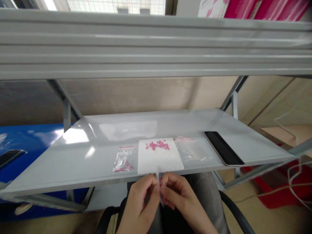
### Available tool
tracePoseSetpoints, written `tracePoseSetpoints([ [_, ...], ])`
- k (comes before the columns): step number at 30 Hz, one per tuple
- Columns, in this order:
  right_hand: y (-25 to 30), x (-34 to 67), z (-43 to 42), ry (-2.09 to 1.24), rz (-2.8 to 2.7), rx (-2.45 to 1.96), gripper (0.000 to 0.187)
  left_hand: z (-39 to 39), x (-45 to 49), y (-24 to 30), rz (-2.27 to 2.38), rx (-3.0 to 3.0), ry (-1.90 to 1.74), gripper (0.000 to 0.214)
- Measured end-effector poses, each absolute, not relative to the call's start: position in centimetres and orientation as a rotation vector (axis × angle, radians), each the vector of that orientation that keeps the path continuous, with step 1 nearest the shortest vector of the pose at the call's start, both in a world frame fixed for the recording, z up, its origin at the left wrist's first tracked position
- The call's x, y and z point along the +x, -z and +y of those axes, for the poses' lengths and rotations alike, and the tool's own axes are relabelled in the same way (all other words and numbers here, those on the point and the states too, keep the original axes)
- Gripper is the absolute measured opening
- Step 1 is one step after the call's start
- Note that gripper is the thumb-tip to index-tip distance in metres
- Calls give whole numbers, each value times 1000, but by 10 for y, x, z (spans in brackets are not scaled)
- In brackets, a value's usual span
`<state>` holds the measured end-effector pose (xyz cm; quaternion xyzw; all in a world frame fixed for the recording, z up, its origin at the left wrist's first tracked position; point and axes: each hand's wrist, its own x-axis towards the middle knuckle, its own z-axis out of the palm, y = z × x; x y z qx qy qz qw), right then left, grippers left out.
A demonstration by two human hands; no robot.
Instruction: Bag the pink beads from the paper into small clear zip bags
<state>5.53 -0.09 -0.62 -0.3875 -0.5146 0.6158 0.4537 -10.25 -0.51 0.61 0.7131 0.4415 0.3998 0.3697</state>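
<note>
Just off the table's front edge, my left hand (145, 198) and my right hand (177, 193) pinch a small clear plastic bag (158, 178) between them, seen nearly edge-on. A red line shows along it; its contents are mostly hidden by my fingers. Beyond my hands lies a white sheet of paper (159, 162) with several small pink round pieces (158, 145) gathered on its far half. Left of the paper is a zip bag (124, 157) with some pink pieces in its lower part. Flat clear bags (192, 150) with red zip lines lie to its right.
A dark-screened tablet (223, 148) lies on the grey table (73, 162) at the right. A phone (11, 157) rests on a blue surface at far left. A metal shelf beam (156, 48) crosses above, with pink boxes (265, 9) on it. Cables hang at right near a red stool.
</note>
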Motion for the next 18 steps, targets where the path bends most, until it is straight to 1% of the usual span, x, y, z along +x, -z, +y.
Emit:
tracePoseSetpoints([
  [4, -2, 50, -7, -1142, -1483, -1096, 25, -7, -98, -4, 1215, 1998, -1144, 23],
  [7, -4, 49, -11, -933, -1546, -1204, 23, -8, -98, -2, 1286, 2083, -1283, 23],
  [10, -5, 51, -11, -885, -1533, -1254, 21, -8, -102, -7, 1320, 2138, -1384, 26],
  [12, -6, 53, -11, -918, -1501, -1249, 20, -8, -106, -11, 1287, 2177, -1421, 17],
  [13, -7, 54, -11, -937, -1489, -1241, 19, -8, -107, -12, 1255, 2208, -1404, 17],
  [14, -8, 54, -11, -956, -1482, -1231, 19, -7, -108, -12, 1220, 2247, -1355, 39],
  [15, -9, 55, -11, -978, -1480, -1222, 19, -7, -109, -11, 1192, 2286, -1286, 65],
  [16, -10, 55, -11, -1000, -1481, -1215, 19, -6, -109, -8, 1182, 2316, -1211, 85],
  [17, -11, 56, -11, -1018, -1482, -1214, 20, -5, -109, -5, 1182, 2334, -1144, 96],
  [18, -11, 56, -10, -1029, -1484, -1219, 20, -5, -109, -1, 1189, 2339, -1096, 100],
])
